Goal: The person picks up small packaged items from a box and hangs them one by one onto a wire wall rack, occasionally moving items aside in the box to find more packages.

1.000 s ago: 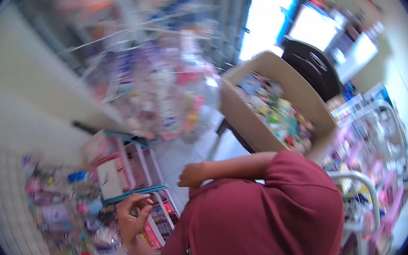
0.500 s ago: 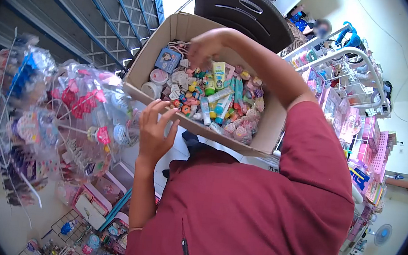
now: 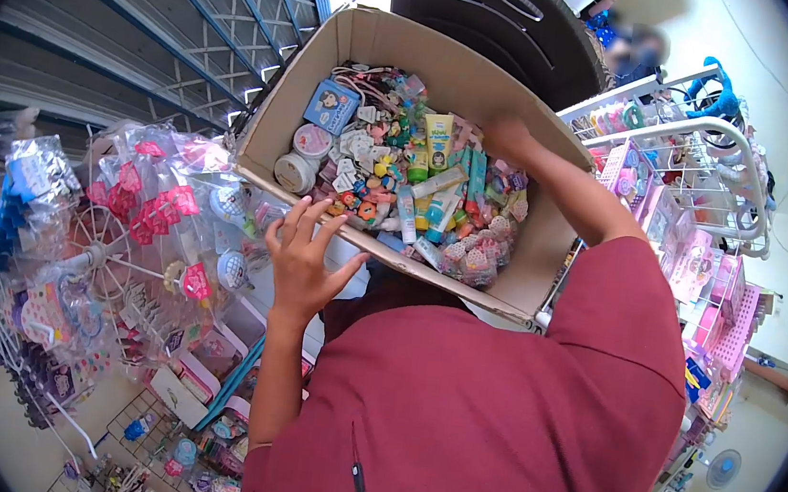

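The fingers of the left hand are spread and extended, with the tips laid against the near rim of the cardboard box; nothing is enclosed in the palm. This flat contact appears suited to steadying the box rather than gripping it. The right hand is reached over the far side into the contents, and its fingertips are hidden among the items, so whether anything is pinched cannot be told.

The box is positioned just ahead of the chest, between both arms, and is tilted so that its open top is presented to view. It is plain brown card with flaps folded outward, and it is filled nearly to the rim with small packaged goods: a yellow tube, a blue square pack, round white tubs and many coloured trinkets.

A wire display rack hung with bagged goods stands to the left; a white shelf unit stands to the right.
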The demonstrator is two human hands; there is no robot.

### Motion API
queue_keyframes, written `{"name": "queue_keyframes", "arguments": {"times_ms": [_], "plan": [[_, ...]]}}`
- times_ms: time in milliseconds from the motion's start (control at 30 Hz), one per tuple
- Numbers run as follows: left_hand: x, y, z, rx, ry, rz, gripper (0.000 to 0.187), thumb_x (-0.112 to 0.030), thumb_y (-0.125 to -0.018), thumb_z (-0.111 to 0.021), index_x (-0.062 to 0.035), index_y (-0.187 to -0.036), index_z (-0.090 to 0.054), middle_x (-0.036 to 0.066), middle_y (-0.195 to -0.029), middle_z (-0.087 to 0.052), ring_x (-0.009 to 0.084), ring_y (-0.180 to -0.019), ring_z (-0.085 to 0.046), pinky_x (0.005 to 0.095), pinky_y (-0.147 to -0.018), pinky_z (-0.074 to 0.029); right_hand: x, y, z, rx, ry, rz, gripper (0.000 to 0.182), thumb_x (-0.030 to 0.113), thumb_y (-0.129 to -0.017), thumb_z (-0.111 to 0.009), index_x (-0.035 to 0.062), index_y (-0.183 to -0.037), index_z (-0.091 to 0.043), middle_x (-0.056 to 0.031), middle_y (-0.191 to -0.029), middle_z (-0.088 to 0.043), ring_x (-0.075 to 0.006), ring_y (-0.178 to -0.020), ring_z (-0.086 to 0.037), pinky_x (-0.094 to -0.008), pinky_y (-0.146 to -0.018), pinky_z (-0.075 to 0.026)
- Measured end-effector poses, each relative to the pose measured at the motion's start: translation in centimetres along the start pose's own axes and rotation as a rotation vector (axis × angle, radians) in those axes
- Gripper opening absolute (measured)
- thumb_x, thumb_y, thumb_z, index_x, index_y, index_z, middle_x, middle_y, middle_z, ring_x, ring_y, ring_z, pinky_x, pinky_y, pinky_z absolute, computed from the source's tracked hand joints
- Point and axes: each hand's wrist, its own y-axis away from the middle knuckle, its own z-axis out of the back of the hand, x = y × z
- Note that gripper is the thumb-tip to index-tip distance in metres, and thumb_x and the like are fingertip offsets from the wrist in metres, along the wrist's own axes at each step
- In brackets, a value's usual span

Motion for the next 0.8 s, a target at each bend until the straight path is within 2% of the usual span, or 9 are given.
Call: {"name": "queue_keyframes", "arguments": {"times_ms": [133,200,300,333,367,433,500,567,800], "plan": [[-0.8,-1.7,-0.1,-0.095,0.03,-0.008,0.057,-0.025,-0.076,-0.082,-0.0087,-0.125,-0.058,0.01,-0.131,-0.057,0.0312,-0.126,-0.05,0.043,-0.101,-0.038,4.2,3.7,11.7,0.229,-0.506,0.488,0.041,0.041,-0.084,-0.073,0.0037,-0.103,-0.072,-0.0093,-0.077,-0.068,-0.0177,-0.071,-0.063,-0.0355,-0.062,-0.048],[-1.6,-3.4,-1.2,-0.296,0.492,0.142,0.061,-0.023,-0.079,-0.081,-0.0018,-0.128,-0.053,0.013,-0.125,-0.059,0.0274,-0.122,-0.053,0.0405,-0.097,-0.041,7.0,5.9,14.4,0.193,-0.738,0.771,0.042,0.042,-0.091,-0.068,0.003,-0.107,-0.07,-0.0038,-0.069,-0.059,-0.0113,-0.061,-0.05,-0.0319,-0.056,-0.04],[-2.5,-5.9,-2.7,-0.154,1.038,0.305,0.044,-0.012,-0.087,-0.073,0.0009,-0.124,-0.053,0.009,-0.113,-0.062,0.0159,-0.099,-0.059,0.0295,-0.081,-0.046,9.9,7.2,14.9,0.286,-0.846,0.943,0.046,0.044,-0.094,-0.065,0.0014,-0.11,-0.069,-0.0019,-0.068,-0.057,-0.0098,-0.059,-0.045,-0.0301,-0.053,-0.038],[-2.6,-6.4,-3.2,-0.076,1.305,0.391,0.035,-0.006,-0.091,-0.069,0.0023,-0.121,-0.053,0.007,-0.107,-0.064,0.0102,-0.088,-0.061,0.0241,-0.073,-0.049,9.8,7.2,14.4,0.29,-0.852,0.938,0.046,0.044,-0.094,-0.065,0.0014,-0.11,-0.069,-0.0019,-0.068,-0.057,-0.0098,-0.059,-0.045,-0.0301,-0.053,-0.038],[-1.3,-6.4,-3.9,0.025,1.164,0.317,0.019,-0.002,-0.093,-0.066,0.0015,-0.109,-0.056,0.002,-0.093,-0.064,0.0043,-0.073,-0.058,0.0198,-0.062,-0.046,9.7,6.9,13.6,0.353,-0.864,0.895,0.046,0.045,-0.094,-0.065,0.0006,-0.106,-0.068,-0.0016,-0.068,-0.057,-0.0093,-0.06,-0.047,-0.0288,-0.052,-0.037],[-1.5,-6.3,-4.4,0.008,1.094,0.314,0.017,-0.002,-0.092,-0.067,0.0009,-0.105,-0.056,0.0,-0.088,-0.062,0.0032,-0.073,-0.056,0.0196,-0.061,-0.045,8.3,6.1,12.0,0.482,-0.919,0.73,0.05,0.049,-0.092,-0.066,0.0011,-0.105,-0.067,-0.0021,-0.07,-0.059,-0.0093,-0.064,-0.053,-0.0262,-0.055,-0.043],[-1.4,-6.2,-4.5,-0.017,1.021,0.308,0.014,-0.003,-0.092,-0.067,0.0004,-0.101,-0.056,-0.002,-0.082,-0.06,0.0021,-0.072,-0.055,0.0195,-0.061,-0.044,4.1,3.2,8.6,0.401,-0.449,0.383,0.045,0.045,-0.089,-0.068,0.002,-0.102,-0.069,-0.0063,-0.076,-0.066,-0.0162,-0.07,-0.064,-0.0292,-0.059,-0.051],[-1.0,-6.0,-4.4,-0.007,0.891,0.267,0.018,-0.007,-0.089,-0.071,0.0011,-0.101,-0.06,0.003,-0.084,-0.068,0.0034,-0.071,-0.059,0.0205,-0.06,-0.046,-1.1,2.9,4.0,0.028,0.16,0.4,0.033,0.032,-0.085,-0.068,0.0032,-0.099,-0.072,-0.0115,-0.086,-0.071,-0.0255,-0.077,-0.07,-0.0374,-0.063,-0.056],[-0.8,-5.9,-4.9,-0.041,0.897,0.249,0.019,-0.007,-0.089,-0.071,0.0012,-0.102,-0.06,0.003,-0.083,-0.069,0.0043,-0.071,-0.06,0.0217,-0.06,-0.047,-5.6,2.3,-4.9,-0.094,0.371,0.217,0.021,0.019,-0.076,-0.068,0.0159,-0.094,-0.076,-0.0134,-0.09,-0.072,-0.0312,-0.086,-0.072,-0.0437,-0.07,-0.058]]}}
